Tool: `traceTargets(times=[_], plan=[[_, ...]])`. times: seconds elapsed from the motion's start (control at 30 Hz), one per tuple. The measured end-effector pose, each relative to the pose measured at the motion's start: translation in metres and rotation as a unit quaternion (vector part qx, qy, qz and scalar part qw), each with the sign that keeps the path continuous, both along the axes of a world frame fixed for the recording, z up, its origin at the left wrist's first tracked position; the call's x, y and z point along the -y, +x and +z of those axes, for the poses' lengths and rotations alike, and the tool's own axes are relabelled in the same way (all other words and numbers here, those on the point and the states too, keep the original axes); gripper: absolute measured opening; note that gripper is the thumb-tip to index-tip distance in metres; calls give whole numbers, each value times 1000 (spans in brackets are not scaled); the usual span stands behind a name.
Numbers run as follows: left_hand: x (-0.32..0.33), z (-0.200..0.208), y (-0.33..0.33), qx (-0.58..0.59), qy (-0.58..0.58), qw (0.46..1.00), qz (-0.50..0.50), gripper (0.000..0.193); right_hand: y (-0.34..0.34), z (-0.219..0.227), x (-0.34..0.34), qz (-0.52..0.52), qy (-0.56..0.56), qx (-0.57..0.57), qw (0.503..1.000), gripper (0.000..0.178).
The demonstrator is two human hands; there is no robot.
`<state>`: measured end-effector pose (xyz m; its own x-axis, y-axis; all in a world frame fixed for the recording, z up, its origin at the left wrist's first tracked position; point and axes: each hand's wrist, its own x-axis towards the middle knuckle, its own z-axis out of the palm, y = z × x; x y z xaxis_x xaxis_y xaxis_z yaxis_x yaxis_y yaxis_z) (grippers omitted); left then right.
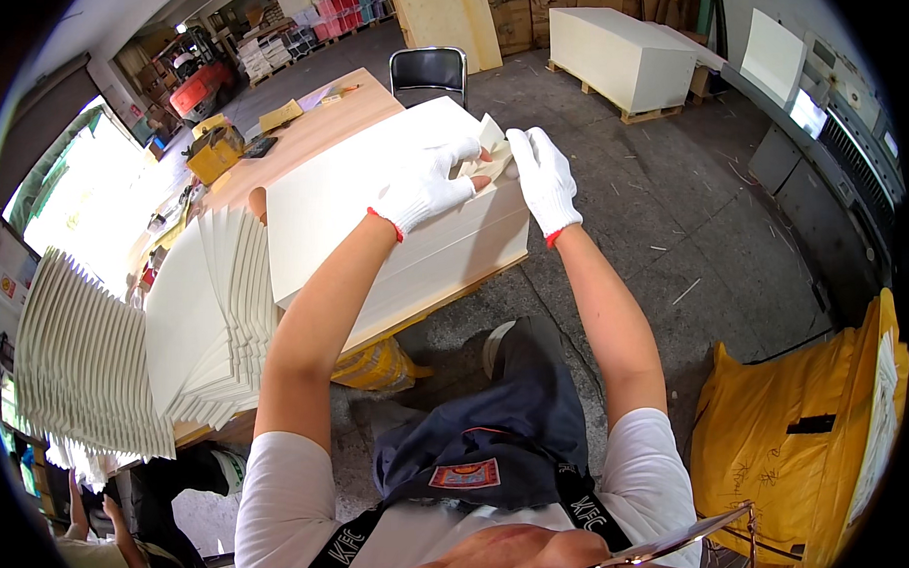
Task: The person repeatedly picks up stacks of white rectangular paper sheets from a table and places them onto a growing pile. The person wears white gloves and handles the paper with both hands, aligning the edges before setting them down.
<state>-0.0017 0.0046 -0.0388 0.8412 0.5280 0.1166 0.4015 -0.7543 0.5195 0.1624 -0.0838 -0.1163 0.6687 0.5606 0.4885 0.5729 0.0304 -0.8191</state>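
Both forearms reach up to upper centre, the gloved left hand with thumb and forefinger parted, the gloved right hand fingers extended.

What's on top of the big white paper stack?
The left hand is over the paper stack near its right edge, beside turned-up paper; the right hand is at that edge. The surface beneath the left hand is covered.
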Motion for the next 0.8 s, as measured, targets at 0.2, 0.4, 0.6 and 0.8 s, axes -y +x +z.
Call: traceTargets(times=[0.2,0.4,0.6,0.8], plan=[[-6,-8,0,36,21,999,-25,37,-3,1,-1,-10,12,6,1000,51],[3,-6,-4,27,167,984,-52,38,0,7,6,15,-19,-25,999,56],[-14,-25,-6,99,207,968,-102,43,7,26,34,-42,-230,98,967,65],[2,-8,-7,1,157,982,-108,39,11,27,39,19,-291,201,935,67]])
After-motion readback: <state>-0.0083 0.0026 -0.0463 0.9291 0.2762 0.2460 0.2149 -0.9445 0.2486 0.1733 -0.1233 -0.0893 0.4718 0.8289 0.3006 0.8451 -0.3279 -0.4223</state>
